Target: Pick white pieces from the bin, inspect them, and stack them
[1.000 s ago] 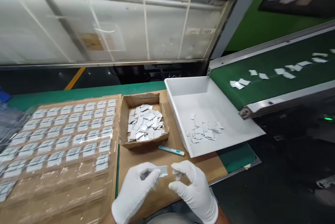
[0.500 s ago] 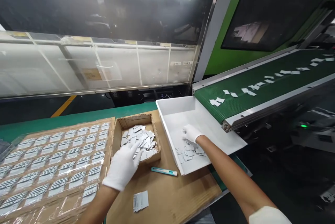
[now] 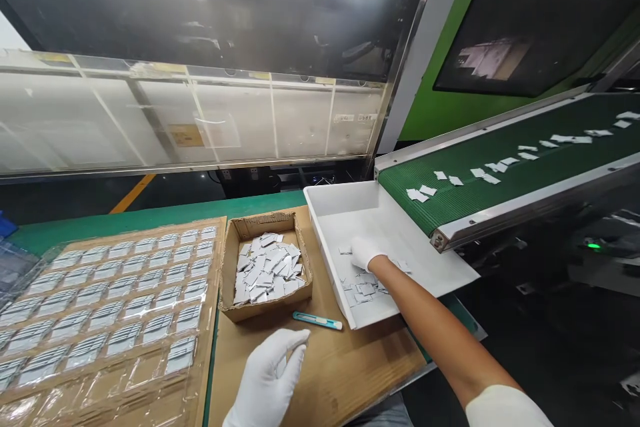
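My right hand (image 3: 366,254), in a white glove, is down in the white tray (image 3: 330,214). Its fingers are curled, and a small white flat piece (image 3: 345,250) shows at their tips. Many similar pieces lie scattered in the tray below that hand. Over the cardboard sheet at the front is my gloved left hand (image 3: 273,374). Its thumb and fingers are closed in a pinch, with a bit of white flat piece (image 3: 281,366) visible between them; how many it holds is hidden. An open cardboard box (image 3: 225,280) with a heap of white pieces stands beyond it.
A teal utility knife (image 3: 317,321) lies between box and tray. At left, a clear blister tray (image 3: 125,380) holds stacks of pieces in rows, with unfilled pockets near the front. A green conveyor belt (image 3: 460,204) carrying pieces ends above the white tray.
My left hand has left the box and come down toward me, over where a small stack lay. The right hand has lowered among the pieces. The whole view has shifted slightly.
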